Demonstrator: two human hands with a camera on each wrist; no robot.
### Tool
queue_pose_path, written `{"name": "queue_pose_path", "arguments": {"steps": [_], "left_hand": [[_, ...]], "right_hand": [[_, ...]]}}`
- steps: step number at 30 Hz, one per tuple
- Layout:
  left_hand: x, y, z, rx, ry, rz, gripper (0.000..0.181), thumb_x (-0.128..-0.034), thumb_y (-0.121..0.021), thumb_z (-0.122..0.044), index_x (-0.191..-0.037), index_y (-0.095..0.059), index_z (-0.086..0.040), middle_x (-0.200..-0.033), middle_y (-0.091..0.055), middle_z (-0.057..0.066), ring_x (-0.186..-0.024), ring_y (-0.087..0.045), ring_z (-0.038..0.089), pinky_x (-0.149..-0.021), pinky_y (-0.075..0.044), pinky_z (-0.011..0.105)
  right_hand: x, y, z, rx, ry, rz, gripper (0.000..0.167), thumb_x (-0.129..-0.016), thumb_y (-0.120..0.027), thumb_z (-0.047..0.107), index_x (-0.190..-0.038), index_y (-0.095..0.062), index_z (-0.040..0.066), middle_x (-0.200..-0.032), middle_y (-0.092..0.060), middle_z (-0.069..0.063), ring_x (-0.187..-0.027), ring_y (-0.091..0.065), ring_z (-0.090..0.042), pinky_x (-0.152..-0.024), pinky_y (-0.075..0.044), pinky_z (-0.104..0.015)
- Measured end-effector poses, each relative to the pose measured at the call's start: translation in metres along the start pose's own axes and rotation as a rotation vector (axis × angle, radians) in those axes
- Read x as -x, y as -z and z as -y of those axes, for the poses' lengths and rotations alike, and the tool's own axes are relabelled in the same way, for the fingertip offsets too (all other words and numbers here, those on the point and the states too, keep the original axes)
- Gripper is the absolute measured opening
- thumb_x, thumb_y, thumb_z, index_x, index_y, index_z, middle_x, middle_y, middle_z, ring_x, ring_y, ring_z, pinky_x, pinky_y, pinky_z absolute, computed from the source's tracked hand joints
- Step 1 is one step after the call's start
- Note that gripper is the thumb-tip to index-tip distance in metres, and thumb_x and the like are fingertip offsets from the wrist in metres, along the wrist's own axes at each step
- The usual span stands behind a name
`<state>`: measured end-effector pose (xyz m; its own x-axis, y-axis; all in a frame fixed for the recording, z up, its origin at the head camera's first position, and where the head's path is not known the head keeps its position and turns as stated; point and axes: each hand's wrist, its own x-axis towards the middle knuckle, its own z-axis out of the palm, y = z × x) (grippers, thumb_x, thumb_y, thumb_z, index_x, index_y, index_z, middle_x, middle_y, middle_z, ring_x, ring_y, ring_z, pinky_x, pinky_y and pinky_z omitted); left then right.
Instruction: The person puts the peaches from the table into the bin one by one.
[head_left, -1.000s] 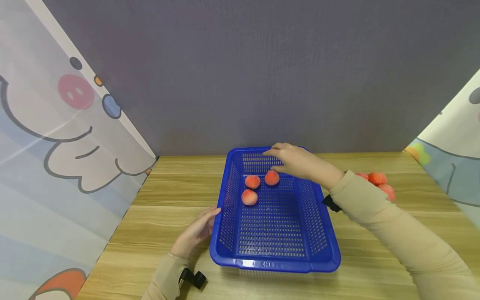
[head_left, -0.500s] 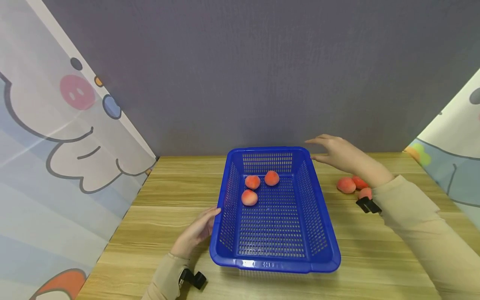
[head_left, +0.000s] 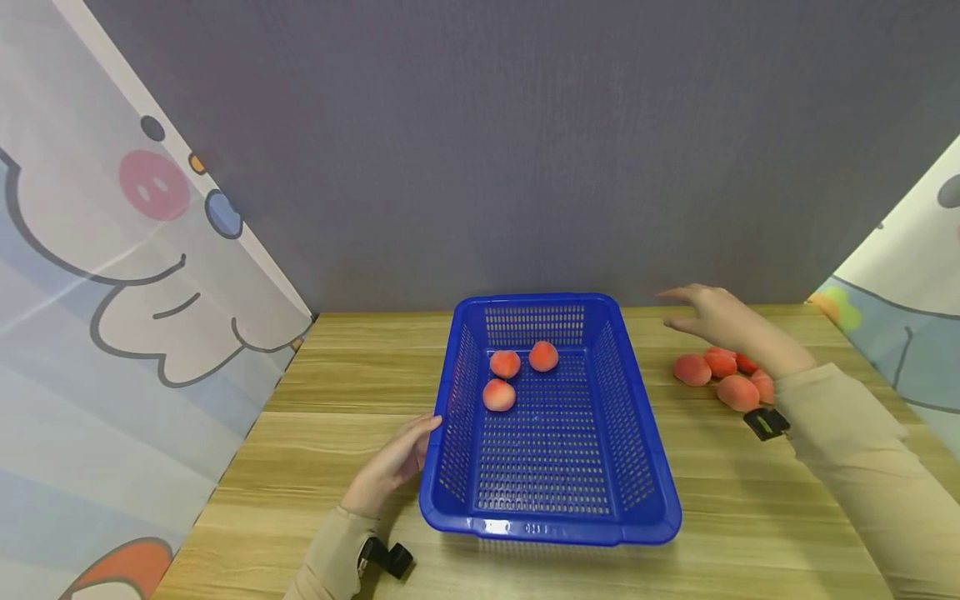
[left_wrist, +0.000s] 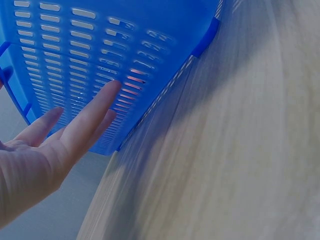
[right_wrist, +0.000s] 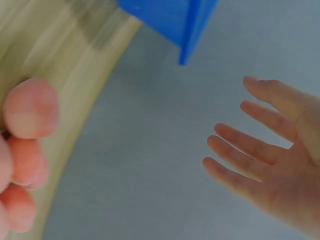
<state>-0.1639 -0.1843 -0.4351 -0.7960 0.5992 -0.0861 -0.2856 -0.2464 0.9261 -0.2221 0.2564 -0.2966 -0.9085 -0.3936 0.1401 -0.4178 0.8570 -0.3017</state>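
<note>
Three orange-red peaches, one of them a paler peach (head_left: 498, 395), lie toward the back left inside a blue perforated plastic basket (head_left: 551, 533). At the basket's left side is my left hand (head_left: 390, 465), its thumb at the rim. In the left wrist view, its fingers (left_wrist: 82, 122) extend fairly straight along the outer slotted wall. My right hand (head_left: 720, 317) is raised to the right of the basket, holding nothing; the right wrist view shows its fingers (right_wrist: 247, 142) spread. Below and beside it, several peaches (head_left: 738, 393) form a cluster on the table, partly hidden by the wrist.
The wood-grain table (head_left: 337, 367) meets a dark grey wall (head_left: 525, 150) at its back edge. Printed cartoon sheets (head_left: 112, 333) stand along the left and right sides. A black wrist camera (head_left: 767, 423) sits on the right arm near the peaches.
My right hand has moved right, from above the basket's back to above the peach cluster, uncovering more of those peaches. The left hand, basket and the peaches inside have stayed put.
</note>
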Motion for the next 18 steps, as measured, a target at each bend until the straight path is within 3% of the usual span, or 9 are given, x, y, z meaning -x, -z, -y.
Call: {"name": "queue_pose_path", "arguments": {"steps": [10,18], "left_hand": [[0.000,-0.002,-0.003,0.011,0.010,0.002,0.031,-0.0971,-0.023,-0.009,-0.112,-0.050,-0.008,-0.093,-0.065,0.001,-0.081,-0.062,0.012,-0.071,-0.051,0.027],[-0.001,-0.001,0.000,0.003,0.000,-0.008,0.025,-0.0967,-0.029,-0.013,-0.108,-0.052,-0.010,-0.091,-0.065,-0.001,-0.080,-0.062,0.011,-0.071,-0.051,0.026]], "right_hand": [[0.006,-0.017,-0.031,-0.085,-0.097,0.064,0.042,-0.087,-0.054,0.014,-0.120,-0.045,-0.011,-0.117,-0.046,-0.034,-0.108,-0.041,-0.048,-0.088,-0.034,-0.057],[0.009,-0.034,-0.046,-0.086,-0.101,0.074,0.043,-0.085,-0.055,0.011,-0.119,-0.045,-0.013,-0.113,-0.047,-0.036,-0.102,-0.046,-0.049,-0.085,-0.038,-0.057]]}}
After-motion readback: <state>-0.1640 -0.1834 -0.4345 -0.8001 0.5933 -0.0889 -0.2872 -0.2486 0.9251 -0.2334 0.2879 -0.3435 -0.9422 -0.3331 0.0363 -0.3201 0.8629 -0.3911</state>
